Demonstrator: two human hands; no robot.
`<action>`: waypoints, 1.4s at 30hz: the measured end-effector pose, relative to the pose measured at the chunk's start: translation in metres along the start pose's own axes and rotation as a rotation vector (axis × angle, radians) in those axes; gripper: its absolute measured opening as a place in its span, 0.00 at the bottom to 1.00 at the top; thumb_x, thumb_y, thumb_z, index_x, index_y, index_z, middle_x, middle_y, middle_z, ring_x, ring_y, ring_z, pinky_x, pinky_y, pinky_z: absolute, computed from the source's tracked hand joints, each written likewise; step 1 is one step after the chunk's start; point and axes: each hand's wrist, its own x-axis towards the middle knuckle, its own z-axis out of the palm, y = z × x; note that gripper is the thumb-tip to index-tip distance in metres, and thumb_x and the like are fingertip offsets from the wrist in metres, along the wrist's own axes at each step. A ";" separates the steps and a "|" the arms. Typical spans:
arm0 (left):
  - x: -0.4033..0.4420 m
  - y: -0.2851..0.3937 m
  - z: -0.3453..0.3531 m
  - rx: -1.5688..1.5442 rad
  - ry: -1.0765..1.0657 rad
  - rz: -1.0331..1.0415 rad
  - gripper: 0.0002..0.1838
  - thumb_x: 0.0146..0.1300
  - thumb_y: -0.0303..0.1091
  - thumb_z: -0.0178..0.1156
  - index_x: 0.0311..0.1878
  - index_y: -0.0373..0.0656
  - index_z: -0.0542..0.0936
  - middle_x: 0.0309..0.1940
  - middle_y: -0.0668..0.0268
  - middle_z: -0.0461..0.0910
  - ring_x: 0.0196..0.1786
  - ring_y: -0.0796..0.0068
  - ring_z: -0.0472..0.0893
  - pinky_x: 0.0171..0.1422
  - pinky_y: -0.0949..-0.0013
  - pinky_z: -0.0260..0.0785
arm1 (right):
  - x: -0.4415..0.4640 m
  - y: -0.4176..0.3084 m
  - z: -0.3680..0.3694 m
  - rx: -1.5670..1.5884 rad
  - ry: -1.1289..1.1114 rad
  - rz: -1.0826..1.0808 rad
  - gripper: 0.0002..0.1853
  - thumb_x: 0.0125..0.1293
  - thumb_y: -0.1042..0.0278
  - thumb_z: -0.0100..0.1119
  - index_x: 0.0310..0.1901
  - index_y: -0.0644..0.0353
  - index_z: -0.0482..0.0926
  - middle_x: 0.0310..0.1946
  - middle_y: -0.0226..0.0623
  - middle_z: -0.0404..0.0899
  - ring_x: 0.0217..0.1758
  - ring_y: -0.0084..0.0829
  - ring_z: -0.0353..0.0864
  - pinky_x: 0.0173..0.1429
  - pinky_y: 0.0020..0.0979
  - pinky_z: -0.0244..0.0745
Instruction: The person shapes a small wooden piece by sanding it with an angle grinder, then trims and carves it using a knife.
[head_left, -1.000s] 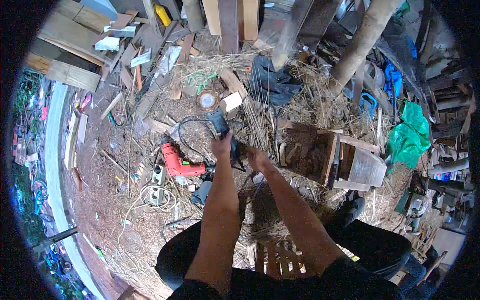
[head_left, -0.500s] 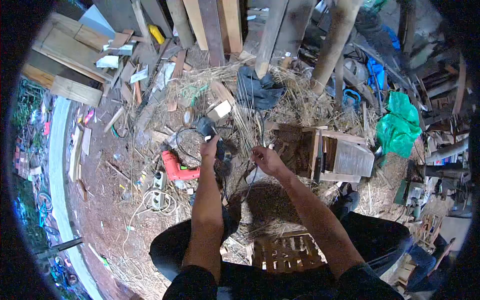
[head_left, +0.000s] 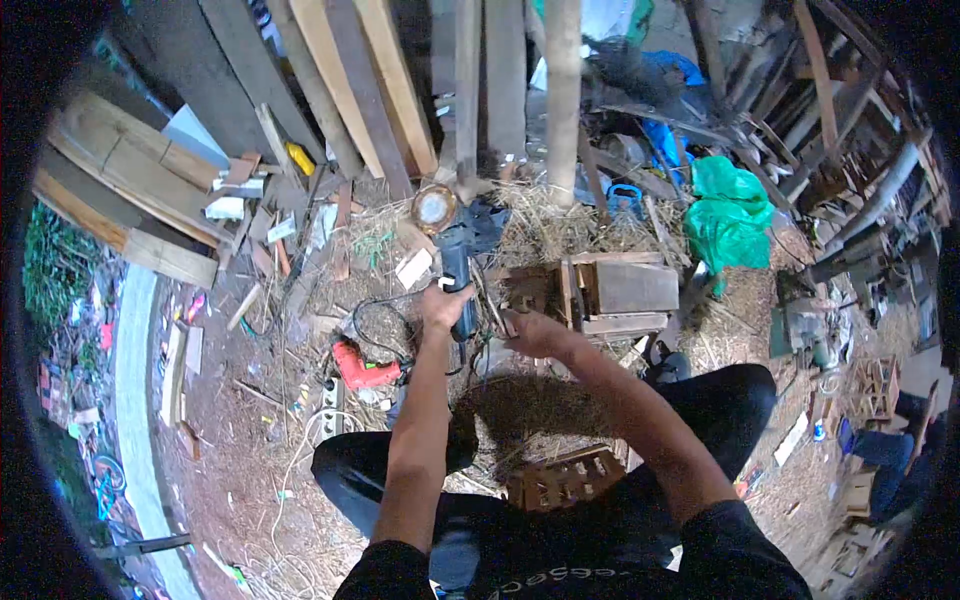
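In the head view my left hand [head_left: 445, 303] is wrapped round the dark body of an angle grinder [head_left: 456, 268]. The grinder's round brown disc [head_left: 433, 209] points away from me, its flat face visible. My right hand [head_left: 530, 333] is just right of the grinder with fingers curled together; a thin pale strip runs by the fingertips, and what they hold is unclear. Left of the grinder a red power drill [head_left: 364, 364] lies on the ground, with black cable looped near it. A small wooden box-like piece [head_left: 632, 288] lies beyond my right hand.
A white power strip [head_left: 330, 405] with a pale cord lies at left. Green plastic sheeting [head_left: 730, 215] is at right. Boards [head_left: 345, 80] and a post [head_left: 563, 100] stand ahead. A slatted wooden piece [head_left: 568, 480] sits between my legs. Straw and scraps cover the ground.
The view has turned right. The grinder has swung upright in my left hand, its disc now facing more towards me. My right hand has come closer to the grinder, its fingers curled.
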 end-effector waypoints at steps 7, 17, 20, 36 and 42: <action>-0.039 0.032 0.026 0.007 -0.004 0.268 0.29 0.43 0.49 0.75 0.42 0.36 0.81 0.35 0.55 0.86 0.38 0.59 0.85 0.47 0.59 0.76 | -0.083 0.012 -0.088 -0.107 0.146 0.037 0.22 0.61 0.56 0.61 0.50 0.65 0.75 0.46 0.55 0.80 0.52 0.53 0.79 0.57 0.48 0.73; -0.063 0.144 0.044 -0.156 -0.112 0.501 0.28 0.45 0.41 0.76 0.45 0.32 0.80 0.34 0.58 0.85 0.34 0.69 0.82 0.42 0.65 0.75 | -0.147 0.008 -0.105 0.043 0.533 0.087 0.32 0.60 0.57 0.65 0.61 0.67 0.68 0.45 0.62 0.80 0.51 0.59 0.79 0.55 0.50 0.76; -0.051 0.177 0.050 -0.201 -0.146 0.549 0.21 0.47 0.38 0.75 0.41 0.35 0.81 0.30 0.62 0.85 0.30 0.74 0.80 0.37 0.66 0.74 | -0.155 -0.010 -0.123 0.085 0.655 0.188 0.36 0.59 0.57 0.64 0.64 0.68 0.63 0.48 0.63 0.78 0.52 0.63 0.77 0.56 0.50 0.75; -0.115 0.297 -0.028 -0.605 -0.291 0.590 0.08 0.56 0.33 0.71 0.32 0.39 0.84 0.27 0.72 0.83 0.30 0.83 0.79 0.36 0.72 0.72 | -0.176 -0.095 -0.112 0.797 0.117 0.003 0.30 0.69 0.33 0.51 0.26 0.56 0.76 0.20 0.26 0.74 0.28 0.20 0.75 0.37 0.24 0.72; -0.100 0.233 -0.021 -0.859 -0.338 0.280 0.15 0.56 0.32 0.69 0.46 0.36 0.81 0.36 0.66 0.83 0.32 0.77 0.80 0.36 0.69 0.74 | -0.195 -0.076 -0.157 0.720 0.145 -0.075 0.36 0.68 0.63 0.64 0.70 0.62 0.54 0.48 0.35 0.76 0.45 0.19 0.77 0.47 0.26 0.75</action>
